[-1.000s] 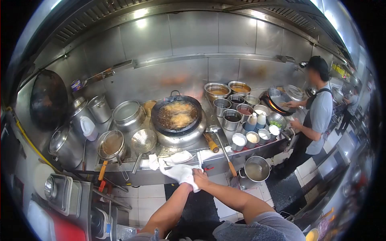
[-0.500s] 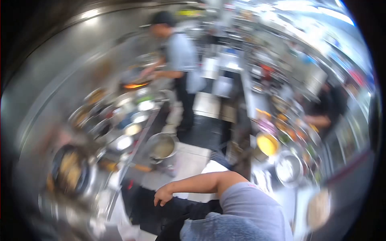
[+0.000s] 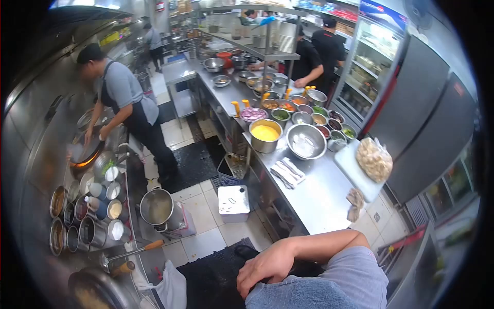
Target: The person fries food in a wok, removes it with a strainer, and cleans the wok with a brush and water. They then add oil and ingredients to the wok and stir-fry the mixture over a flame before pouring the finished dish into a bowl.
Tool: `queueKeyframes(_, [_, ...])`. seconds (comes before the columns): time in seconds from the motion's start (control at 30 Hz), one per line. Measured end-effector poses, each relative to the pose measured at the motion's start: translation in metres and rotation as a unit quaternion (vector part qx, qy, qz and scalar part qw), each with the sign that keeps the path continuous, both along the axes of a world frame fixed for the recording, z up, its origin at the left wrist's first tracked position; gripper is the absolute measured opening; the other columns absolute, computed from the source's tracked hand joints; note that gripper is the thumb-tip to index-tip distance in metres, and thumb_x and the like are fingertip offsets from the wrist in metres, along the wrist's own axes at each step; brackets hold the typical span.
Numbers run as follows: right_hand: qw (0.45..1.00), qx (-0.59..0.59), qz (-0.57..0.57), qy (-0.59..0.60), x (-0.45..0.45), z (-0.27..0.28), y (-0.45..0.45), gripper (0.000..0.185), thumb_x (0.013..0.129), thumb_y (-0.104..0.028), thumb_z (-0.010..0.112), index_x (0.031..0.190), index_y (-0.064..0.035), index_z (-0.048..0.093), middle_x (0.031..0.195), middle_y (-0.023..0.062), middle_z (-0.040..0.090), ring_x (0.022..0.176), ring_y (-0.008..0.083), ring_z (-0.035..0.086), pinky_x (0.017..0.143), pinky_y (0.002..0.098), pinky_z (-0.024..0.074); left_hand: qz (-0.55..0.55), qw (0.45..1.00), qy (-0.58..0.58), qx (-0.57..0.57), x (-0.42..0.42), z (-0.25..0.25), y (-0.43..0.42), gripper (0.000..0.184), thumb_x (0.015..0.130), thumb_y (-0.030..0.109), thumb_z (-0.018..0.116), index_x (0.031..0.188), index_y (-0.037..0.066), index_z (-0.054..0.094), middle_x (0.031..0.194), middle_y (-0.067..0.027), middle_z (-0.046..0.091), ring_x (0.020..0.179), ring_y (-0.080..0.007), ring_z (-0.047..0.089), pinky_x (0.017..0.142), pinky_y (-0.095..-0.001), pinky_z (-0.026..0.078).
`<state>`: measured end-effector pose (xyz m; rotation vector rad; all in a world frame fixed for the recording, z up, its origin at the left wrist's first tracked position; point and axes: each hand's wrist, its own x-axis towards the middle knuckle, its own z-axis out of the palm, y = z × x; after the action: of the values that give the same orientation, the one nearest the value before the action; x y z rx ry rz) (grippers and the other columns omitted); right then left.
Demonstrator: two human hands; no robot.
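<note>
Right hand (image 3: 263, 263) curls by the blue-grey cloth (image 3: 293, 293), next to the grey sleeve (image 3: 347, 270); whether it grips, I cannot tell. Left hand is out of view. A bump could topple the ladle (image 3: 153, 245), its handle jutting out.

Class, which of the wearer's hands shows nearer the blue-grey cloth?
Right, visibly: the right hand is at the upper edge of the blue-grey cloth. The left hand is out of view, its distance unknown.
</note>
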<state>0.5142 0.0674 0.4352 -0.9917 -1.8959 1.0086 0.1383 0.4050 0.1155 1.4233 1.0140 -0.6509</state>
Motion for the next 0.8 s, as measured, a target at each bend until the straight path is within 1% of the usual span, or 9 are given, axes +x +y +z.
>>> queueKeyframes(0.13, [0.998, -0.034, -0.047, 0.020, -0.033, -0.009, -0.017, 0.039, 0.081, -0.019, 0.064, 0.112, 0.0027, 0.054, 0.103, 0.0197, 0.055, 0.100, 0.0374, 0.055, 0.083, 0.0450, 0.0435, -0.147, 0.989, -0.030, 0.020, 0.071, 0.006, 0.058, 0.047, 0.091, 0.035, 0.060, 0.130, 0.010, 0.053, 0.109, -0.0064, 0.065, 0.091, -0.0181, 0.064, 0.071, -0.0358, 0.051])
queueKeyframes(0.17, [0.997, -0.022, -0.079, 0.013, -0.038, -0.008, -0.024, 0.034, 0.081, -0.019, 0.064, 0.105, 0.0027, 0.055, 0.097, 0.0187, 0.054, 0.095, 0.0378, 0.054, 0.080, 0.0454, 0.0433, -0.256, 0.950, -0.101, 0.147, 0.089, -0.049, 0.096, 0.039, 0.091, 0.032, 0.060, 0.124, 0.011, 0.058, 0.104, -0.0080, 0.066, 0.083, -0.0178, 0.064, 0.065, -0.0347, 0.050])
queueKeyframes(0.2, [0.994, -0.009, -0.112, 0.007, -0.042, -0.008, -0.031, 0.029, 0.080, -0.019, 0.063, 0.099, 0.0027, 0.055, 0.091, 0.0177, 0.053, 0.091, 0.0382, 0.054, 0.077, 0.0458, 0.0431, -0.172, 0.976, -0.110, 0.078, 0.131, -0.039, 0.103, 0.040, 0.085, 0.020, 0.066, 0.122, 0.010, 0.054, 0.105, -0.0080, 0.065, 0.088, -0.0208, 0.065, 0.072, -0.0396, 0.053])
queueKeyframes(0.23, [0.992, -0.005, -0.127, 0.009, -0.044, -0.009, -0.037, 0.029, 0.080, -0.019, 0.063, 0.099, 0.0027, 0.055, 0.091, 0.0177, 0.053, 0.091, 0.0382, 0.054, 0.077, 0.0458, 0.0431, -0.151, 0.961, -0.205, 0.109, 0.157, -0.027, 0.099, 0.036, 0.089, 0.023, 0.065, 0.119, 0.006, 0.057, 0.092, -0.0040, 0.066, 0.079, -0.0145, 0.063, 0.062, -0.0292, 0.050])
queueKeyframes(0.27, [0.988, 0.025, -0.151, -0.032, -0.044, -0.010, -0.042, 0.027, 0.081, -0.020, 0.063, 0.093, 0.0027, 0.055, 0.088, 0.0171, 0.052, 0.089, 0.0378, 0.054, 0.076, 0.0452, 0.0432, -0.099, 0.969, -0.213, 0.083, 0.186, 0.013, 0.078, 0.031, 0.091, 0.018, 0.062, 0.119, 0.006, 0.056, 0.095, -0.0056, 0.065, 0.080, -0.0143, 0.063, 0.061, -0.0261, 0.048])
queueKeyframes(0.37, [0.972, 0.060, -0.212, -0.079, -0.040, -0.017, -0.059, 0.024, 0.081, -0.019, 0.063, 0.084, 0.0025, 0.053, 0.083, 0.0160, 0.051, 0.086, 0.0370, 0.054, 0.072, 0.0443, 0.0438, -0.105, 0.961, -0.250, 0.062, 0.244, 0.058, 0.028, 0.031, 0.092, 0.013, 0.059, 0.122, 0.006, 0.053, 0.102, -0.0073, 0.064, 0.081, -0.0138, 0.063, 0.062, -0.0257, 0.048])
queueKeyframes(0.53, [0.977, 0.054, -0.206, -0.018, 0.009, -0.027, -0.088, 0.020, 0.079, -0.014, 0.066, 0.084, 0.0020, 0.056, 0.079, 0.0154, 0.052, 0.083, 0.0361, 0.054, 0.071, 0.0434, 0.0449, -0.253, 0.952, -0.171, 0.030, 0.288, 0.041, -0.003, 0.038, 0.091, 0.012, 0.060, 0.128, 0.009, 0.050, 0.111, -0.0077, 0.064, 0.083, -0.0155, 0.063, 0.064, -0.0273, 0.047])
queueKeyframes(0.7, [0.984, 0.063, -0.161, 0.048, 0.080, -0.029, -0.115, 0.023, 0.078, -0.016, 0.067, 0.079, 0.0032, 0.054, 0.076, 0.0152, 0.052, 0.079, 0.0364, 0.055, 0.067, 0.0435, 0.0446, -0.219, 0.963, -0.143, 0.058, 0.325, 0.055, -0.014, 0.038, 0.091, 0.012, 0.061, 0.127, 0.006, 0.050, 0.108, -0.0088, 0.064, 0.084, -0.0165, 0.064, 0.065, -0.0282, 0.049])
queueKeyframes(0.8, [0.979, 0.091, -0.180, -0.011, 0.108, -0.026, -0.123, 0.027, 0.079, -0.019, 0.066, 0.074, 0.0023, 0.050, 0.075, 0.0153, 0.051, 0.078, 0.0361, 0.055, 0.065, 0.0437, 0.0441, -0.203, 0.965, -0.148, 0.075, 0.355, 0.085, -0.035, 0.039, 0.090, 0.011, 0.062, 0.127, 0.003, 0.050, 0.109, -0.0103, 0.064, 0.086, -0.0171, 0.064, 0.069, -0.0293, 0.051])
